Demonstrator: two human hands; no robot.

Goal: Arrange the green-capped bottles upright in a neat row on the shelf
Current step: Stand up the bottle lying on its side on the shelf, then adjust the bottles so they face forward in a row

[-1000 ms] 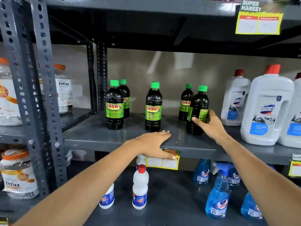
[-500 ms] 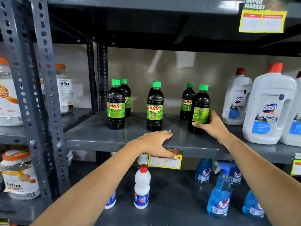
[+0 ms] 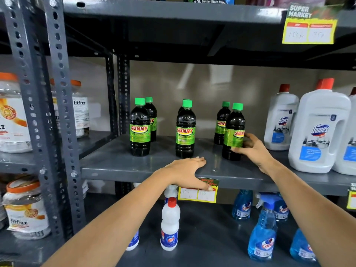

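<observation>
Several dark bottles with green caps and green SUNNY labels stand upright on the grey metal shelf point(image 3: 119, 166), in three front-and-back pairs. The front left bottle point(image 3: 140, 128) and front middle bottle point(image 3: 185, 130) stand free. My right hand point(image 3: 252, 149) grips the lower part of the front right bottle point(image 3: 234, 128), which stands on the shelf with its label turned partly left. My left hand point(image 3: 188, 170) lies flat on the shelf's front edge, thumb hooked over the lip onto a yellow price tag point(image 3: 196, 195).
Large white Domex jugs point(image 3: 317, 128) with red caps stand to the right of the bottles. Orange-lidded Fitfizz jars point(image 3: 11, 116) fill the left bay behind slotted uprights point(image 3: 59, 112). On the lower shelf are small white bottles point(image 3: 170, 226) and blue spray bottles point(image 3: 264, 230).
My right hand has turned the front right bottle so that its SUNNY label shows more, and set it upright. My left hand has stayed on the shelf edge.
</observation>
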